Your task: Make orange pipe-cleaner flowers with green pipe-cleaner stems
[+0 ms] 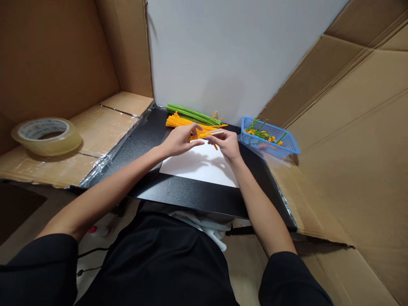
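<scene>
Above a white sheet [197,163], my right hand [227,144] pinches a thin pale stick [217,133] with an orange fuzzy stem [200,136] around or against it. A short end of orange stem hangs below those fingers. At the left end of this stem, my left hand [184,139] has its thumb stretched out and its fingers curved over the top, with thumb and fingers apart. Just behind my hands lie a bundle of orange stems [178,121] and a bundle of green stems [191,114].
A blue basket [291,146] with green and orange pieces stands at the right. On the cardboard at the left lies a large roll of clear tape [57,146]. A white wall [223,51] rises behind the black table [188,192], with cardboard on both sides.
</scene>
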Demonstrator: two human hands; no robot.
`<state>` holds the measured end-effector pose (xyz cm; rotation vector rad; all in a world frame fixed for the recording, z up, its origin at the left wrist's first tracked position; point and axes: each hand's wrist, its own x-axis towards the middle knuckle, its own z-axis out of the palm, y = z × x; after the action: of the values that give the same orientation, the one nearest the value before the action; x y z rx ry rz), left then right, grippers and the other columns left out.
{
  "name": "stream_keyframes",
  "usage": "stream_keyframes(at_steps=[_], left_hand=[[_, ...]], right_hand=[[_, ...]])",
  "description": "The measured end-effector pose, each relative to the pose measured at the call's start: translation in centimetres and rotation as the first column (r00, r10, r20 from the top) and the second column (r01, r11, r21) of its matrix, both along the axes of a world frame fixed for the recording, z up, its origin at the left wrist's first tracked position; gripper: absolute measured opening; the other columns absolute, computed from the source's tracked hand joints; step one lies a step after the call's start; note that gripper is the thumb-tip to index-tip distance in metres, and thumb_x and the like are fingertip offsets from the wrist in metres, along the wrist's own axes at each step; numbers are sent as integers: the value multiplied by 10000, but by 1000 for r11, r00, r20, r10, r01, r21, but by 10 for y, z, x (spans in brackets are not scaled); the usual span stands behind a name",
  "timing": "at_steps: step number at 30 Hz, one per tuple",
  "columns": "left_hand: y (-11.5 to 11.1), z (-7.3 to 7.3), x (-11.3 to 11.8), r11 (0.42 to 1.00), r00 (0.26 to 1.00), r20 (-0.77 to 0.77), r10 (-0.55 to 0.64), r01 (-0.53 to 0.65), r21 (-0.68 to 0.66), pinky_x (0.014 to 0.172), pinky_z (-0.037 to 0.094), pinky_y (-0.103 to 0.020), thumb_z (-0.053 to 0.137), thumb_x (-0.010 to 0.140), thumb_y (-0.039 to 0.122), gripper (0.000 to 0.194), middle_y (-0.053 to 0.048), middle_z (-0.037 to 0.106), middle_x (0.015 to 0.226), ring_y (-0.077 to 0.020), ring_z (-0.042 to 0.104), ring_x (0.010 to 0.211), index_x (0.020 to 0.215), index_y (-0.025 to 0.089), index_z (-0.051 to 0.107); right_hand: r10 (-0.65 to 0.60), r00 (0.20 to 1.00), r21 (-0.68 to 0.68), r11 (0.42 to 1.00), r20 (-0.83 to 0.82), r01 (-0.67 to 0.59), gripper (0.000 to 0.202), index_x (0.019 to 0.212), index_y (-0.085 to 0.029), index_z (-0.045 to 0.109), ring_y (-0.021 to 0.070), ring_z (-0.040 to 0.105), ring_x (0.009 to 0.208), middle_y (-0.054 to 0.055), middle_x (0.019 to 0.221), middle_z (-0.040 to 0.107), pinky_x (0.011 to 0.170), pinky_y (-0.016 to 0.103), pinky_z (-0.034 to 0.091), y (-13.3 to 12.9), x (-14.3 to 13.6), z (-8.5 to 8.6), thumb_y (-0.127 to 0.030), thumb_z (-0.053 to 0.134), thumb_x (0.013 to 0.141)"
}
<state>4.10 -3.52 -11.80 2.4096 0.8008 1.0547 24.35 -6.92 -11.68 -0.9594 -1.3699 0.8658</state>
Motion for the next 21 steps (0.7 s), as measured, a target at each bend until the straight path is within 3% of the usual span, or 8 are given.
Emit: stream_keyframes(at_steps=[3,5,8,12,15,18,21], left_hand=[[-3,-7,2,951,987,-41,158,-141,274,657,406,-247,705,871,332,258,-66,718,955,-157,624,771,1062,167,647],[-2,-10,3,930,982,-6,187,-175,322,644,396,-244,647,909,272,129,-60,731,912,-149,624,737,975,162,660],[-2,-10,4,940,983,58,174,-184,288,630,385,-241,619,926,291,149,-48,727,830,-136,599,678,924,150,667],[-5,-4,5,993,992,101,73,-82,86,575,349,-229,575,945,411,316,-14,660,654,-106,510,561,829,137,682],[-5,3,4,986,990,129,-57,77,-150,516,317,-230,529,946,516,464,-6,583,573,-92,437,504,725,134,671],[-2,8,3,877,967,180,-179,240,-416,465,286,-235,550,917,558,463,-4,532,557,-88,392,470,772,138,680],[1,10,0,739,943,213,-254,332,-586,429,231,-246,564,893,601,482,18,417,510,-78,297,428,768,147,670]], right_hand=[[-34,999,-28,999,-4,33,428,705,-185,751,141,646,569,20,712,735,593,315,572,0,-2,0,-505,936,490],[-26,1000,-24,999,-3,26,429,722,-186,757,138,648,570,17,712,736,593,309,570,-1,-4,1,-504,934,496],[-11,1000,11,1000,-7,11,397,733,-192,761,135,653,566,9,703,735,576,294,557,-3,-4,4,-472,938,514],[-7,1000,33,999,-13,7,348,690,-190,746,131,643,528,4,648,723,515,268,510,-4,-3,5,-418,948,523],[-8,1000,33,999,11,8,346,707,-182,750,131,642,534,13,659,732,528,270,511,-4,-1,6,-421,939,544],[-10,999,18,1000,49,10,369,711,-181,748,136,640,539,15,661,734,534,281,516,-4,0,6,-456,930,544],[31,998,-1,1000,56,-31,375,681,-180,739,133,632,519,13,635,724,508,275,504,-6,0,8,-474,925,542]])
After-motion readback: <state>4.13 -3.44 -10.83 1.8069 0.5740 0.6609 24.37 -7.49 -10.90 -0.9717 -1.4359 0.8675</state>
